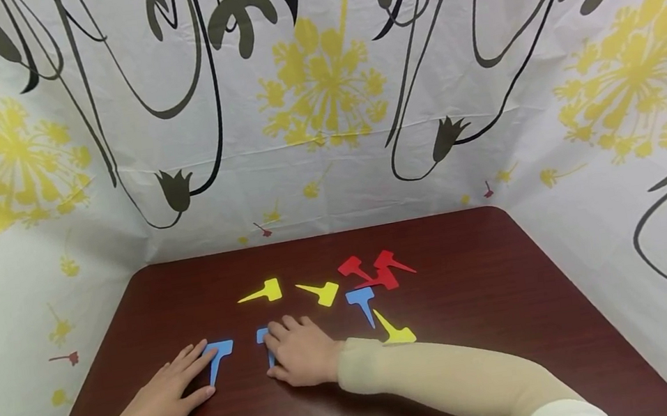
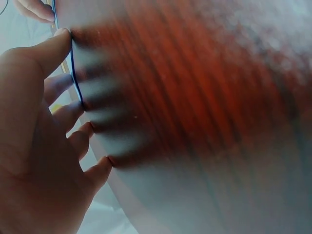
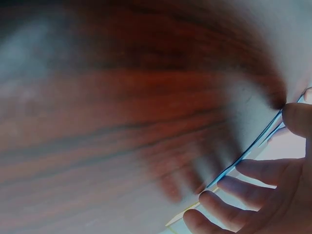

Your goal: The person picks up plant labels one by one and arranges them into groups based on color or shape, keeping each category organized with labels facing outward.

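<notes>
My left hand (image 1: 167, 396) rests on the table with its fingers spread. Fingertips of that hand touch the head of a blue T-shaped plant label (image 1: 221, 349), and the thumb lies by its pointed end. To the right, my right hand (image 1: 304, 349) lies over a second blue plant label (image 1: 261, 335), covering much of it. In the right wrist view, the thumb and extended fingers (image 3: 265, 170) touch along this label (image 3: 261, 139), which looks flat on the table. A third blue plant label (image 1: 361, 300) sits beyond the right hand, apart from both hands.
Two yellow plant labels (image 1: 271, 290) (image 1: 326, 293) lie at the back. Another yellow one (image 1: 397, 334) is just behind the right sleeve (image 1: 442, 362). Three red labels (image 1: 386, 278) overlap at back right. The dark wooden table (image 1: 474, 267) meets patterned fabric (image 1: 331, 187) around its edges.
</notes>
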Motion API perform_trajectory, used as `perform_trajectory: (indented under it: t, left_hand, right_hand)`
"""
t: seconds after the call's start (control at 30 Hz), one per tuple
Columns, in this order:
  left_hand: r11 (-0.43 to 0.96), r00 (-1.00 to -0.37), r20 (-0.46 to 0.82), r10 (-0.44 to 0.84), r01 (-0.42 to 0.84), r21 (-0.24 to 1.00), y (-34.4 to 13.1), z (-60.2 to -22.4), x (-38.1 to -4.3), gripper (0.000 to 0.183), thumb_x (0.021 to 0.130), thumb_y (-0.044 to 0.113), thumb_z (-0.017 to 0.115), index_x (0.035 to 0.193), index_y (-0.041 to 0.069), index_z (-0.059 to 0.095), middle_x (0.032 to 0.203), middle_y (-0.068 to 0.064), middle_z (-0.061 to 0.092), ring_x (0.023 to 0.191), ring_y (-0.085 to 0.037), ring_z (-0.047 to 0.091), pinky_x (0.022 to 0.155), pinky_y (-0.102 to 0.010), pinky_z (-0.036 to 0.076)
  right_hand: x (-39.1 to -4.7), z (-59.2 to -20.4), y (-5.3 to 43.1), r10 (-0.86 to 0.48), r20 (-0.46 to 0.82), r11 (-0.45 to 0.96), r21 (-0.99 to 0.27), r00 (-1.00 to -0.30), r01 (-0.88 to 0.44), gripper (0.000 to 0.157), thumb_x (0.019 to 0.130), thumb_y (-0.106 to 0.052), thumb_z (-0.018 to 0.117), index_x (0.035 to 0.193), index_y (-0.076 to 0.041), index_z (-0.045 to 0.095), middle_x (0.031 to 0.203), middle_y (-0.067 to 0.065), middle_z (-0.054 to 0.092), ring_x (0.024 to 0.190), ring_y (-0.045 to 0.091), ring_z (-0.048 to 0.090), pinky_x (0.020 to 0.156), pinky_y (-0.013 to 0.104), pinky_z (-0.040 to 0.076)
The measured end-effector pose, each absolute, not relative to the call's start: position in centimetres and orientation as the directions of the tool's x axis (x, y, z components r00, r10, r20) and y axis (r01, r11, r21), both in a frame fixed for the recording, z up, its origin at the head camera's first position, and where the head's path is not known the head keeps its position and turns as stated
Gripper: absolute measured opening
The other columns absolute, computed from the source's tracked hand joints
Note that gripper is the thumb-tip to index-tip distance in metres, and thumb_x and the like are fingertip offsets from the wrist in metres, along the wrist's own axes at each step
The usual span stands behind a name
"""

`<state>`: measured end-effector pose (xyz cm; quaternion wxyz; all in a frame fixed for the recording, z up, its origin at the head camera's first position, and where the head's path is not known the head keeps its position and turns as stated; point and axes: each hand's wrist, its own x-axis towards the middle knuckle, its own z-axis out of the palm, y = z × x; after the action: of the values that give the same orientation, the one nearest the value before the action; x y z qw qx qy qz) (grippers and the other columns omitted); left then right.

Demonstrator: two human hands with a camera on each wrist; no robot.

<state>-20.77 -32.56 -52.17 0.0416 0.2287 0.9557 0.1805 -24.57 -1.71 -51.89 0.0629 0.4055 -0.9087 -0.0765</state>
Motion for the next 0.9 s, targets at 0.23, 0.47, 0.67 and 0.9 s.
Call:
perform_trajectory:
  t: [0.23, 0.47, 0.67, 0.9]
  left_hand:
    - [0.827, -0.890, 0.003, 0.456, 0.425, 0.368, -32.6, -52.3, -21.0, 0.071, 0.097, 0.058, 0.057, 0.156, 0.023, 0.041, 0.162, -0.011, 0.030, 0.146, -0.044, 0.026, 0.107, -0.072, 0.026]
    - [0.830, -0.895, -0.001, 0.445, 0.412, 0.375, -32.5, -52.4, -20.7, 0.071, 0.096, 0.059, 0.058, 0.155, 0.023, 0.043, 0.161, -0.012, 0.032, 0.146, -0.044, 0.028, 0.106, -0.072, 0.027]
    - [0.828, -0.897, -0.002, 0.441, 0.407, 0.386, -32.4, -52.4, -20.4, 0.071, 0.096, 0.058, 0.059, 0.155, 0.022, 0.043, 0.161, -0.012, 0.033, 0.145, -0.045, 0.028, 0.106, -0.072, 0.027]
    - [0.829, -0.895, 0.012, 0.445, 0.418, 0.371, -32.5, -52.3, -20.8, 0.070, 0.097, 0.057, 0.059, 0.155, 0.022, 0.043, 0.161, -0.011, 0.033, 0.145, -0.044, 0.028, 0.106, -0.072, 0.027]
  right_hand:
    - [-24.5, -51.7, -2.3, -0.743, 0.047, 0.661, 0.205, -0.667, -0.722, 0.065, 0.099, -0.063, 0.043, 0.148, -0.020, 0.048, 0.141, -0.002, 0.047, 0.121, 0.020, 0.045, 0.094, 0.040, 0.047]
    - [-24.3, -51.8, -3.1, -0.746, 0.019, 0.651, 0.237, -0.666, -0.721, 0.067, 0.100, -0.065, 0.041, 0.149, -0.020, 0.048, 0.144, -0.002, 0.047, 0.122, 0.020, 0.047, 0.095, 0.038, 0.047]
    - [-24.1, -51.9, -3.8, -0.756, 0.003, 0.632, 0.266, -0.655, -0.728, 0.068, 0.100, -0.066, 0.036, 0.150, -0.020, 0.047, 0.145, -0.002, 0.046, 0.123, 0.020, 0.047, 0.096, 0.037, 0.048]
    - [-23.9, -51.6, -4.6, -0.753, -0.002, 0.629, 0.291, -0.658, -0.721, 0.069, 0.100, -0.067, 0.034, 0.152, -0.022, 0.045, 0.146, -0.003, 0.045, 0.123, 0.019, 0.047, 0.095, 0.038, 0.048]
